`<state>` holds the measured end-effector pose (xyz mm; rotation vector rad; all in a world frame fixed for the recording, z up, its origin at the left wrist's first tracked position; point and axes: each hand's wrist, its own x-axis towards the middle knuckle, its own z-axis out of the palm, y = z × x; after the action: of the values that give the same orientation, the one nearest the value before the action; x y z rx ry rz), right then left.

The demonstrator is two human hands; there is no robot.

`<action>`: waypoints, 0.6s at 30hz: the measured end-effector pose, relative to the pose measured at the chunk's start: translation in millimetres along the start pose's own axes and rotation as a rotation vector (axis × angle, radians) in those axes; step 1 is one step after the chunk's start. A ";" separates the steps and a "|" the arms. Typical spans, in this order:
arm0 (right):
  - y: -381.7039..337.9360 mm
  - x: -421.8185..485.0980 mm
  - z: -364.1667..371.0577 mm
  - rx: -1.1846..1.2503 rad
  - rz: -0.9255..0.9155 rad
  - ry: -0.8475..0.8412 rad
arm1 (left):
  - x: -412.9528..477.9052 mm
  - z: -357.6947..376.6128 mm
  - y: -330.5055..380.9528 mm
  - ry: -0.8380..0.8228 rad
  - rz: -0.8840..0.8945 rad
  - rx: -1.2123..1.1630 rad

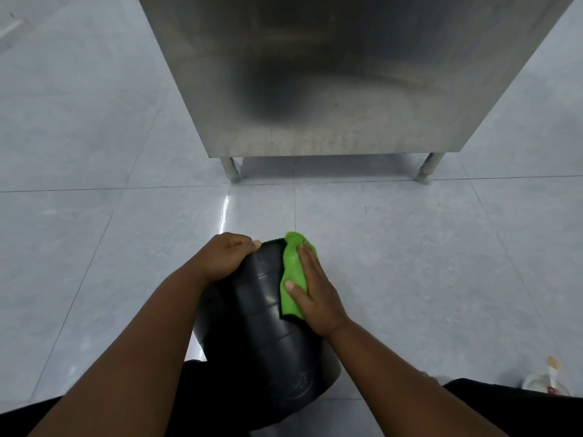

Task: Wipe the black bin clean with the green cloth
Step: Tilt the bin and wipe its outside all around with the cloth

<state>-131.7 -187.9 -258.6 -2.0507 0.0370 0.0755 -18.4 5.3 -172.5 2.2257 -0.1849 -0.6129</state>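
The black bin (262, 335) lies tipped on its side in front of me, its ribbed outer wall facing up and its far end pointing away. My left hand (225, 258) grips that far end at the upper left, fingers curled over the edge. The green cloth (291, 275) is draped over the bin's right flank. My right hand (312, 293) presses flat on the cloth, thumb spread, holding it against the bin's wall. The bin's inside is hidden.
A stainless steel cabinet (340, 77) on short metal legs (231, 170) stands on the pale tiled floor (410, 247) just beyond the bin. A small white container (545, 381) with something sticking out sits at the lower right. My dark-clothed knees frame the bottom edge.
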 end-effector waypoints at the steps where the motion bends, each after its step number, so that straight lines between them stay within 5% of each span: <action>1: 1.3 5.7 0.1 0.086 0.098 -0.002 | -0.7 -2.4 -2.8 -0.017 -0.017 -0.025; 6: 19.8 38.8 -3.3 0.585 0.738 -0.142 | -4.4 -7.3 -9.4 -0.061 -0.033 -0.093; 9: 14.2 55.4 -6.9 0.618 0.894 -0.143 | -2.1 -4.4 -11.1 -0.064 -0.014 -0.115; 13: -14.6 43.8 -1.1 0.338 0.615 0.067 | 0.8 -3.5 -14.3 -0.042 0.012 -0.079; 18: -34.1 -13.1 27.1 -0.409 -0.093 0.074 | 0.9 -3.3 -12.9 -0.016 0.003 -0.060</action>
<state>-143.8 -148.1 -240.0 -2.4604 -0.0311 -0.0555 -16.9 15.8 -180.5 2.1632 -0.1758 -0.6275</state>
